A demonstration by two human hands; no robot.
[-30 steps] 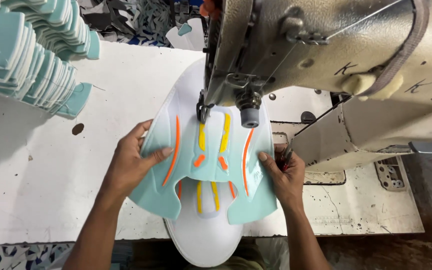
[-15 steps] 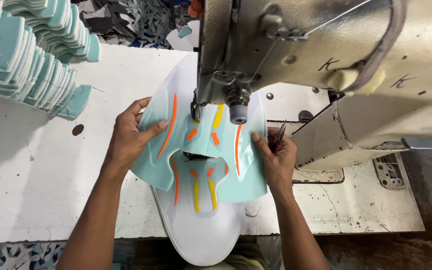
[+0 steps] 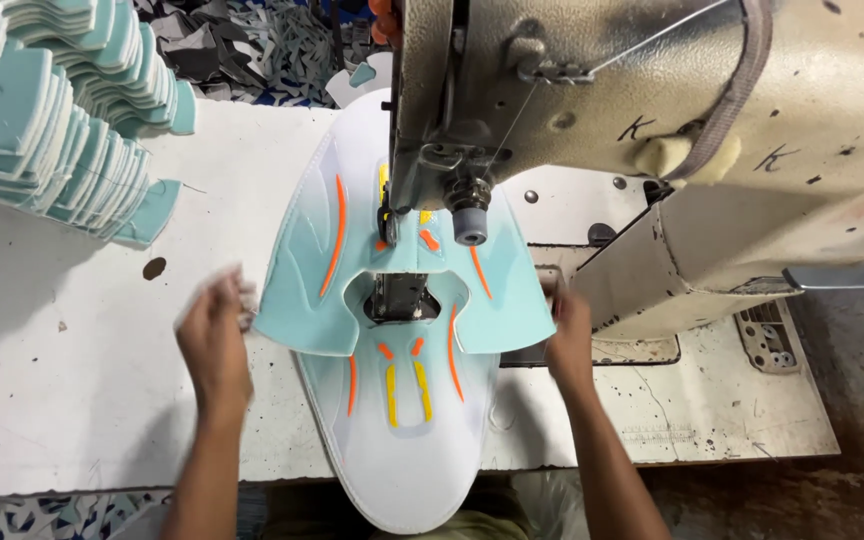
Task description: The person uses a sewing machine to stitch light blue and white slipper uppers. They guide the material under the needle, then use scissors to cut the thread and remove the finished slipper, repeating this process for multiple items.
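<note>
Mint foam shoe-upper panel (image 3: 302,290) under grey sewing machine head (image 3: 472,215) | left hand (image 3: 214,340) blurred beside its edge, grip unclear | right hand (image 3: 569,335) pressing its right edge flat for stitching

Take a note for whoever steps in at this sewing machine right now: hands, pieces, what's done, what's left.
Left hand: open, blurred, at the left edge of the turquoise shoe upper.
Right hand: at its right edge; grip unclear.
Upper lies under the sewing machine head, over a white-and-turquoise piece that overhangs the table's front edge.
Stack of turquoise cut pieces waits far left.
Finished seams can't be made out; the stack looks undone.
</note>
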